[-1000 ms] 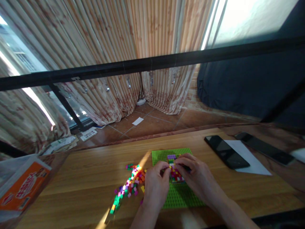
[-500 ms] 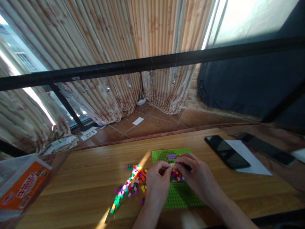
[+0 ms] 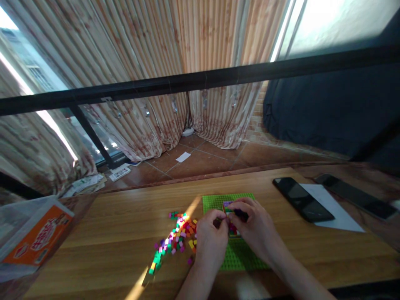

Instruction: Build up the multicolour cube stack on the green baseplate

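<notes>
A green studded baseplate (image 3: pixel 240 255) lies on the wooden table under both hands. On it stands a block of small multicoloured bricks (image 3: pixel 228 203), mostly covered by my fingers. My left hand (image 3: pixel 213 233) is closed in a pinch at the block's left side. From the right, my right hand (image 3: pixel 254 221) curls over the block, thumb and fingertips close to the left fingertips. Whatever sits between the fingertips is too small and hidden to make out. Loose coloured bricks (image 3: pixel 175 237) are scattered on the table left of my left hand.
A black phone (image 3: pixel 301 199) lies on white paper (image 3: pixel 340 214) at the right, with another dark phone-like slab (image 3: pixel 356 196) beyond. At far left is a clear plastic box (image 3: pixel 28 204) with an orange label. A dark rail (image 3: pixel 187 81) crosses before the curtains.
The whole view has shifted slightly, so the table things appear a little farther right. My hands stay over the block, and the right fingers now cover more of it.
</notes>
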A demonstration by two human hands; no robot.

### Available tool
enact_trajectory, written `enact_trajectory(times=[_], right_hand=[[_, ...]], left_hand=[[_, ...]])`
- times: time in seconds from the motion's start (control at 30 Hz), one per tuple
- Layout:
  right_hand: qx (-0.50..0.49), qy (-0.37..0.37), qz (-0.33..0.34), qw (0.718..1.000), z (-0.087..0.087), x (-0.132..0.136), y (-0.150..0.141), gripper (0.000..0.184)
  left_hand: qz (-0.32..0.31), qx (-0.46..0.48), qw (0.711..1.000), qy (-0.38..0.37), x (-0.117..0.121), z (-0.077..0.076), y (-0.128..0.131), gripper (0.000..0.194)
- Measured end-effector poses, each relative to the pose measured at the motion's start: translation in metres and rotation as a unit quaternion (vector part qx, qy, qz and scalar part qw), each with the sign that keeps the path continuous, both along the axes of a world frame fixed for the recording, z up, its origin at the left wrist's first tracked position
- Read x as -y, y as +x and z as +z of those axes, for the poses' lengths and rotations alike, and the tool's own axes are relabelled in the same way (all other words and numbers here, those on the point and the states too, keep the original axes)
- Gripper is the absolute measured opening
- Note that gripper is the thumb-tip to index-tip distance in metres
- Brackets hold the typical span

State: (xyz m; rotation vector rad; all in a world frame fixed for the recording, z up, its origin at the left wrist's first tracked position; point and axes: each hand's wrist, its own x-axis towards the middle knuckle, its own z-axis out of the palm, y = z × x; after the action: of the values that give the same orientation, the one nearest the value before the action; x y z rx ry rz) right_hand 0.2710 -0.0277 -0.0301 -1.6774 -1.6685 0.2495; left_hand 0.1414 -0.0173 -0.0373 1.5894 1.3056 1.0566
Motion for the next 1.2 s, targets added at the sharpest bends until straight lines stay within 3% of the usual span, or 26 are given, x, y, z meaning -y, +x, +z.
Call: enact_trajectory(times=[0.57,0.77,0.87,0.93,1.0,1.2], right_hand=[[-0.063,-0.052,0.009,0.997,0.003,-0.007,-0.001,0.019],[-0.162,-0.034,0.029,0.986,0.003,-0.003,0.008,0.018],[-0.249,0.005,-0.014,0.968,0.01,0.002,0.01,0.023],[-0.253,0.044,-0.038,0.966,0.015,0.007,0.006,0.022],[-0.227,0.062,-0.02,0.972,0.019,0.012,-0.001,0.018],[-0.102,0.055,0.134,0.984,0.02,0.03,-0.036,0.012]], left_hand=[[-0.005,-0.013,1.0,-0.011,0.002,-0.001,-0.001,0.01],[-0.017,-0.026,1.0,0.006,0.002,0.003,-0.01,0.013],[0.009,-0.028,0.999,0.017,-0.004,0.007,-0.024,0.015],[0.032,-0.012,0.999,0.023,-0.011,0.009,-0.035,0.015],[0.055,0.007,0.998,0.028,-0.018,0.011,-0.046,0.015],[0.125,0.046,0.991,0.006,-0.029,0.015,-0.072,0.016]])
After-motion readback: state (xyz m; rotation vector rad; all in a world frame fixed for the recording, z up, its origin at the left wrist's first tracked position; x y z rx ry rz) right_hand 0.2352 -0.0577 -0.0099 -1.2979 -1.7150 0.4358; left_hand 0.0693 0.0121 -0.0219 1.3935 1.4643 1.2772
